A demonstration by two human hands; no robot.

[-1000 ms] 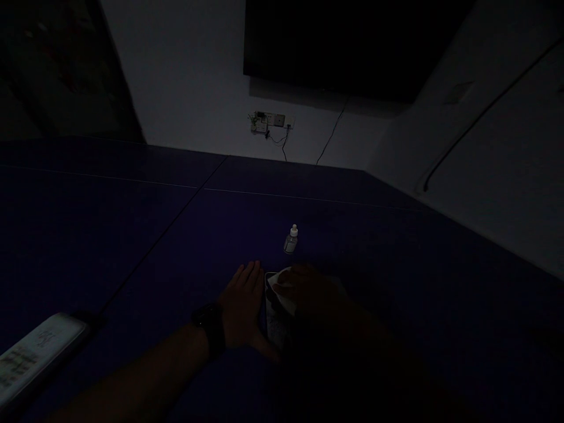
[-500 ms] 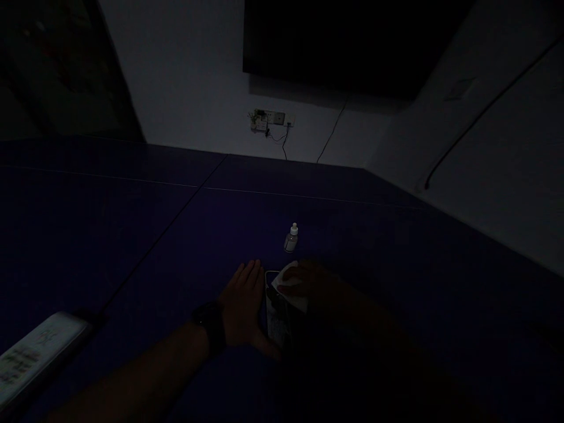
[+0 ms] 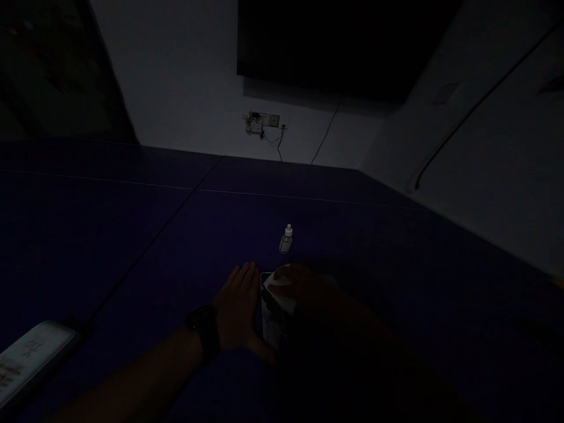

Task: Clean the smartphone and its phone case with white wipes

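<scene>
A flat, phone-like rectangle point(image 3: 273, 329) with rounded corners and a pale rim lies on the dark blue tabletop. My left hand point(image 3: 238, 308) rests flat along its left side, fingers stretched out, with the thumb at its lower end. A dark watch point(image 3: 205, 329) is on that wrist. Under the fingers of my right hand point(image 3: 306, 288), a white cloth or tissue point(image 3: 284, 301) is pressed onto the rectangle's upper part. Deep shadow hides the rectangle's right side and most of my right forearm. Just beyond stands a small clear bottle point(image 3: 285, 243) with a white dropper-like cap.
At the lower left lies a white box-like thing point(image 3: 37, 352) with print on it. A dark seam point(image 3: 163, 229) crosses the table point(image 3: 132, 223). Sockets with cables point(image 3: 267, 122) sit on the far wall, below a large black screen point(image 3: 335, 47). The room is very dim.
The view has shifted slightly, so the bottle and table sit a little further left. My right hand and the white cloth have moved slightly left over the rectangle. My left hand stays beside it.
</scene>
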